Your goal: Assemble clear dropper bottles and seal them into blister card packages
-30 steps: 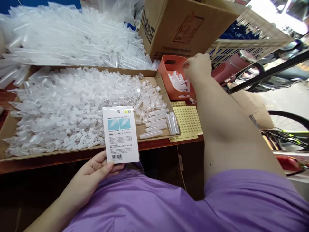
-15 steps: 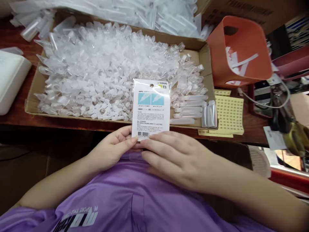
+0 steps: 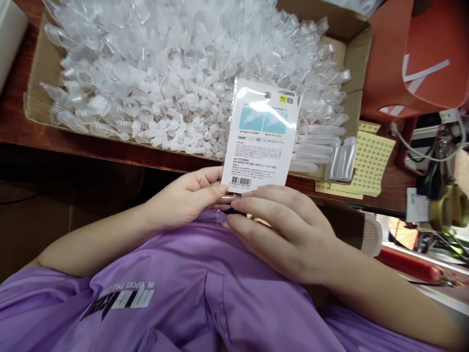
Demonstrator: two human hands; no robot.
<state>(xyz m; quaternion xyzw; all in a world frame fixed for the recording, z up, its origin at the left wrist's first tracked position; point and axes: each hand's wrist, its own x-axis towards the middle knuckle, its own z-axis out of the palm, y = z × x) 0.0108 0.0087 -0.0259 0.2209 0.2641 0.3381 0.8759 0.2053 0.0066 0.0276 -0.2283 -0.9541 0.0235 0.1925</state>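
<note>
A white printed card in a clear plastic sleeve (image 3: 260, 146) stands tilted in front of me, its text, two blue pictures and barcode facing me. My left hand (image 3: 186, 195) pinches its lower left corner between thumb and fingers. At the lower right edge, my right hand (image 3: 293, 225) has its fingers bent and laid against the packet; its thumb is hidden. A strip of clear film shows below the card between the two hands. Right behind the packet lies a heap of small clear plastic nozzles and caps (image 3: 146, 88).
A shallow cardboard box (image 3: 351, 68) holds the heap, with several clear tubes (image 3: 318, 139) in its near right corner. Yellow sticker sheets (image 3: 377, 156) lie beside it. An orange bin (image 3: 388, 63) with white strips stands at right, near scissors (image 3: 443, 205).
The view has dropped closer to the box. The packet now leans to the right and catches more glare. My right hand's fingers have shifted lower and spread slightly along its bottom edge.
</note>
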